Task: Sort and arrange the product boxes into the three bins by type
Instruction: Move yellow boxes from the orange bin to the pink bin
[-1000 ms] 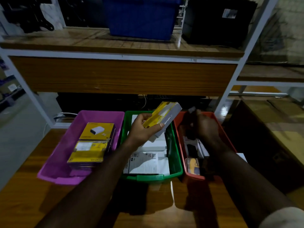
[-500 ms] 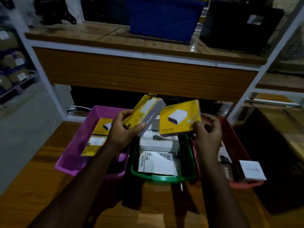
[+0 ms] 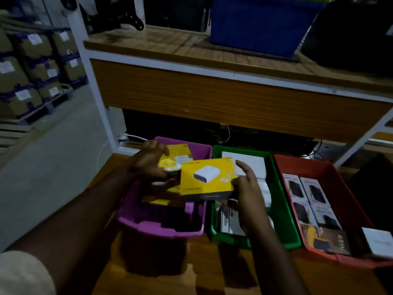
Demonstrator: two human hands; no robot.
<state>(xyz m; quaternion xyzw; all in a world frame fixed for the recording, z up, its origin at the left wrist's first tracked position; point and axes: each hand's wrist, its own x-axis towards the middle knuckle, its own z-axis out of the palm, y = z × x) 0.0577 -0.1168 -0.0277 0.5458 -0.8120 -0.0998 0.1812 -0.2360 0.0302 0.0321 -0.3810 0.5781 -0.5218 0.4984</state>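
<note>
- Since half a second ago, both hands are dropping from chest height toward the purple plastic bin (image 3: 148, 227); my left hand (image 3: 148, 161) is now lowering its narrow yellow-and-grey box (image 3: 170, 162) inside that bin, and my right hand (image 3: 247, 188) is carrying the flat yellow cardboard box printed with a white charger (image 3: 207, 177) leftward from over the green plastic bin (image 3: 285, 209).
- Fingers of the left hand are curling over the narrow box from above and pinching it; it is sitting low against the yellow boxes already stacked there.
- Fingers of the right hand are clamping the flat box by its right edge, thumb underneath as far as I can judge, index finger lifting free and pointing up.
- That flat box is hanging face-up and slightly tilted, straddling the purple bin's right wall, not yet resting on anything.
- To do this step well, I am judging I should release the left box first, slide that hand clear, then level the flat box and set it squarely on the yellow stack.
- Both forearms are reaching forward over the wooden table (image 3: 212, 277), wrists bending down, the left crossing over the bin's near rim.
- Dark-printed boxes are filling the red plastic bin (image 3: 282, 167) at right.
</note>
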